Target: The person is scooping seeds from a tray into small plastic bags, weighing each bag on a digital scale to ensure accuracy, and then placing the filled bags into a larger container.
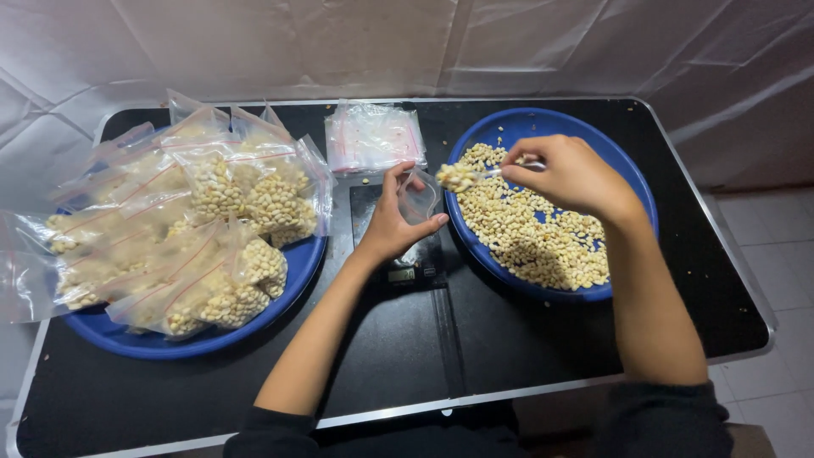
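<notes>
at the left of the frame a blue tray [288,284] heaped with filled bags of beans [212,229] crowds the black desk [509,339]; a stack of empty bags [371,136] lies at top centre. above a small scale [407,270] at centre, the left hand [392,216] pinches a small clear bag [418,197], mouth facing right. the right hand [572,174] grips a spoon [487,173] lying left-right, its loaded bowl at the bag's mouth, over the blue bowl [632,191] of loose beans [534,233] at right.

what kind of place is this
Probably a small home packing setup: a black folding table against a white sheet backdrop, a small scale, and a blue tray piled with filled zip bags.
</notes>
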